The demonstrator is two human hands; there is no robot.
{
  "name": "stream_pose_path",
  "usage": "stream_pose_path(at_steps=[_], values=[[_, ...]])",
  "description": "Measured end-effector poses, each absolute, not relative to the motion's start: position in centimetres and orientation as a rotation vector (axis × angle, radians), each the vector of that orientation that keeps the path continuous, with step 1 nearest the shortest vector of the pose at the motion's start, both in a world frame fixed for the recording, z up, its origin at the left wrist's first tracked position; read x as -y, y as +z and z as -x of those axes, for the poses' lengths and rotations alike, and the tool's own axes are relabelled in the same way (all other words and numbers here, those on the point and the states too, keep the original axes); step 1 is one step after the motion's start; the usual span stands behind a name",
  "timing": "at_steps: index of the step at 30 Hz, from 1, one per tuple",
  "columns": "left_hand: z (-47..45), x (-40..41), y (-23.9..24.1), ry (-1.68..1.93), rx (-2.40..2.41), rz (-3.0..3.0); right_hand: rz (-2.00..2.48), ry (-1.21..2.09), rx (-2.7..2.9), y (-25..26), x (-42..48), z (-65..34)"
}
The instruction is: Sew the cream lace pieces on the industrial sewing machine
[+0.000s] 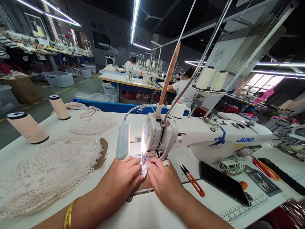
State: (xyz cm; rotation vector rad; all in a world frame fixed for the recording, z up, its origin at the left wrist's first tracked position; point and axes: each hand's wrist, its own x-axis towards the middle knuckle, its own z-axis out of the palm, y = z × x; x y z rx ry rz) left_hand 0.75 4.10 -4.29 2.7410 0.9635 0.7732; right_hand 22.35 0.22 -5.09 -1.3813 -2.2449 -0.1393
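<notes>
A strip of white eyelet lace [144, 171] lies under the needle area of a white sewing machine [190, 128]. My left hand [122, 176] holds the lace from the left, its fingers bent and close together on it. From the other side my right hand [164, 179] grips the lace's right edge, thumb and fingertips near the presser foot. The needle tip and the exact finger contact are partly hidden. Beneath the lace shows a brown patch [146, 183], its kind unclear. A lit lamp [123, 143] hangs just left of the machine head.
Stacked lace pieces [50, 168] cover the table's left, with thread cones [27, 128] behind. Right of my hands lie orange thread snips [193, 181], a black phone [224, 183], a coiled cable [231, 164] and a ruler [245, 208]. A co-worker [184, 89] sits beyond.
</notes>
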Motion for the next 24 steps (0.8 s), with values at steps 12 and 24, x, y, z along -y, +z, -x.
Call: stream_pose_path(at_steps=[12, 24], values=[[-0.8, -3.2, -4.3, 0.780, -0.934, -2.592, 1.299, 0.220, 2.076, -4.8, -0.8, -22.0], [-0.7, -6.3, -4.5, 0.804, -0.869, -2.436, 1.393, 0.673, 1.808, -3.7, -1.0, -21.5]])
